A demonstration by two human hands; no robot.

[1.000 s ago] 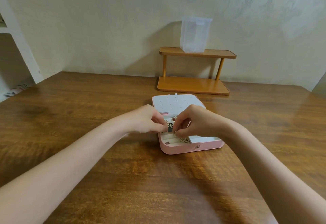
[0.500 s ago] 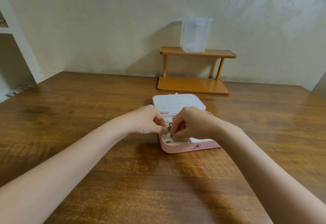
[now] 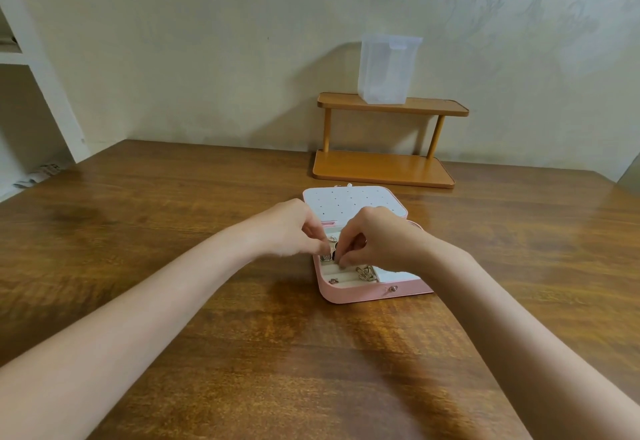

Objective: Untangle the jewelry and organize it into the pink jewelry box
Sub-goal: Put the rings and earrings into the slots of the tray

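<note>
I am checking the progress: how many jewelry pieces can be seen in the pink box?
4: a gold cluster front centre, a small piece front left, one under the left hand, one between the hands. Others may be hidden.

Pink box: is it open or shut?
Open. The pink box has its white dotted lid flipped back, and jewelry shows in the slots inside.

Both bare forearms reach forward and angle inward until the hands nearly meet, the left hand (image 3: 289,228) knuckles-up with fingers curled down and tips pinched together, the right hand (image 3: 375,237) likewise curled, its fingertips (image 3: 341,259) pinching something small and dark
</note>
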